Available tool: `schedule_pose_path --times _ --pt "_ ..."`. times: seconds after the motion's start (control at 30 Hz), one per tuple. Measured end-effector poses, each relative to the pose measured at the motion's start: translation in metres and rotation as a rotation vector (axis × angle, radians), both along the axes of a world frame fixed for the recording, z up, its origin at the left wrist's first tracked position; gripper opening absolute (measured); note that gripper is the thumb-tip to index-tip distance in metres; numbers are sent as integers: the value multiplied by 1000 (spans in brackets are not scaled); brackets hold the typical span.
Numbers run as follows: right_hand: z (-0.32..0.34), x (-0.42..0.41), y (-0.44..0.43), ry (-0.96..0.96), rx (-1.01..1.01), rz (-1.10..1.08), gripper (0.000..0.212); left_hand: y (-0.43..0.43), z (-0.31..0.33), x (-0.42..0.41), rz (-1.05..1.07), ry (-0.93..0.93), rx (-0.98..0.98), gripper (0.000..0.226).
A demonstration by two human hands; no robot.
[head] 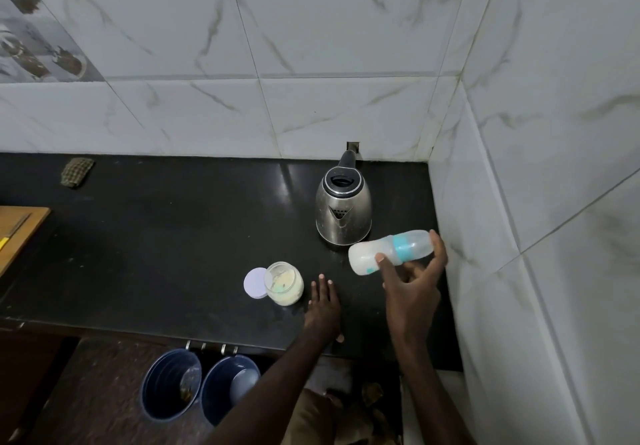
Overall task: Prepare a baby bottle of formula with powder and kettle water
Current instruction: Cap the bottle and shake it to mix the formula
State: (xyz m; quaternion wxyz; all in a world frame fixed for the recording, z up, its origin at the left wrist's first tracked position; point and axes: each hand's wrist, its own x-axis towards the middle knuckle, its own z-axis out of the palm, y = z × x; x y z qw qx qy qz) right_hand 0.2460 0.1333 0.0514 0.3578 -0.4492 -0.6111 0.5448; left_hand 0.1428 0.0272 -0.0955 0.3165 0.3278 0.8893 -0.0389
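From the head view I see my right hand gripping the light, smooth translucent plastic baby bottle with teal band sideways over the black bench near the steel kettle, best held mid-body, my left hand open flat.

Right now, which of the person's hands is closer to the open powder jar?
Left. The left hand rests flat on the counter just right of the powder jar; the right hand holds the baby bottle farther right.

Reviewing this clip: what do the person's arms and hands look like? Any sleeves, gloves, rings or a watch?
Both arms are bare as far up as the view shows, with no sleeves in sight. The left hand and right hand have no gloves. No rings, watch or bracelet are visible. The fingernails look short and unpainted.
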Motion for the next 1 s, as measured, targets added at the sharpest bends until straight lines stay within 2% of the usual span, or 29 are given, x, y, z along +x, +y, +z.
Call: schedule_pose_path --times 0.2,0.33,0.4,0.53,0.57,0.63,0.73,0.8,0.93,1.0 --pt "-11 5 -9 -134 13 218 95 1 6 0 21 -31 -2 140" --pt "-2 4 9 4 -19 -25 91 0 3 -1 11 -21 5 139" --pt "-3 5 7 9 -10 -57 91 0 3 -1 8 -17 8 139" --pt "-18 6 -15 -182 -12 261 93 -2 3 -2 37 -77 41 140" --pt "-18 6 -16 -194 2 285 92 -2 4 -2 31 -74 40 139" --pt "-11 5 -9 -124 -2 224 90 -2 4 -2 0 -29 16 137" --pt "4 5 6 11 -15 15 91 -1 2 -1 -5 -6 10 136" --pt "5 5 6 23 -9 -36 91 0 2 -1 -2 0 12 135" --pt "-13 7 -13 -166 -6 217 95 0 3 -1 3 -27 -5 139" --pt "-12 8 -10 -167 21 234 94 -1 5 -1 0 -19 -5 139"
